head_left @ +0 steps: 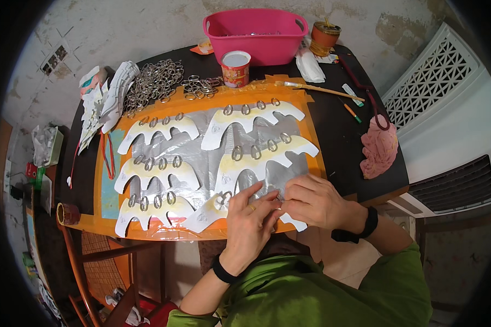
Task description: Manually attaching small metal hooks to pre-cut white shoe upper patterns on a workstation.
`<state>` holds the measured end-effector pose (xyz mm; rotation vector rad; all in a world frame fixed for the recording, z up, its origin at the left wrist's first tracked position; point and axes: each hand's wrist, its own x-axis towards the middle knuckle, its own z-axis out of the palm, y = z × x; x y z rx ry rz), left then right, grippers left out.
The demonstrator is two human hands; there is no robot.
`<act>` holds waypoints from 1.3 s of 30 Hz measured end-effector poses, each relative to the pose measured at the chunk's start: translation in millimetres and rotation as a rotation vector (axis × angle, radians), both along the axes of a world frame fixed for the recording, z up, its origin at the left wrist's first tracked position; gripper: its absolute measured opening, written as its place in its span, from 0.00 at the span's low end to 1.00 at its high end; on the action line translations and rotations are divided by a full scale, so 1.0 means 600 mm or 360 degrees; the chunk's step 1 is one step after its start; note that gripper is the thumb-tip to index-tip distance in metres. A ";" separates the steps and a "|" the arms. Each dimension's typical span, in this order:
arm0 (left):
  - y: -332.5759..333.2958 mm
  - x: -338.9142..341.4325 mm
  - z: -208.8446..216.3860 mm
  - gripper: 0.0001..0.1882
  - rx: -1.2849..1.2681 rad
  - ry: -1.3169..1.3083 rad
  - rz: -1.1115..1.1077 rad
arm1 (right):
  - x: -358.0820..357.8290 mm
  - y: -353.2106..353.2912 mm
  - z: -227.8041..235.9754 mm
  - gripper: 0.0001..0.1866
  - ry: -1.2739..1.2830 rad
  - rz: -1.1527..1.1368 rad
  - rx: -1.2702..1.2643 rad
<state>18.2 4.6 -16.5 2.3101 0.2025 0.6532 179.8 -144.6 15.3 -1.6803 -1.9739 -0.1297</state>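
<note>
the left hand (248, 218) and right hand (313, 200) are working on the lowest right wavy white strip (200, 219), lying at the near edge of the worktop (341, 139). each grip is pinching in close, but i cannot tell on what. this is looking like a fine finger step, likely calling for a steady touch next. the hands are hiding the strip's middle. metal rings (155, 83) are sitting behind in a pile; a brush (316, 88) and pink cloth (380, 146) are lying off right.
</note>
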 end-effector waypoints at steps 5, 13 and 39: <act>-0.003 0.001 -0.001 0.09 0.0166 -0.0083 0.0048 | 0.001 0.005 -0.006 0.08 0.0138 0.0009 -0.0042; 0.001 -0.005 0.006 0.10 0.0272 -0.0103 0.0033 | 0.006 0.013 -0.013 0.07 -0.0085 0.0176 0.0136; 0.011 -0.010 0.002 0.10 0.0181 -0.0078 -0.0045 | 0.004 -0.006 -0.012 0.12 -0.0285 0.0341 0.0061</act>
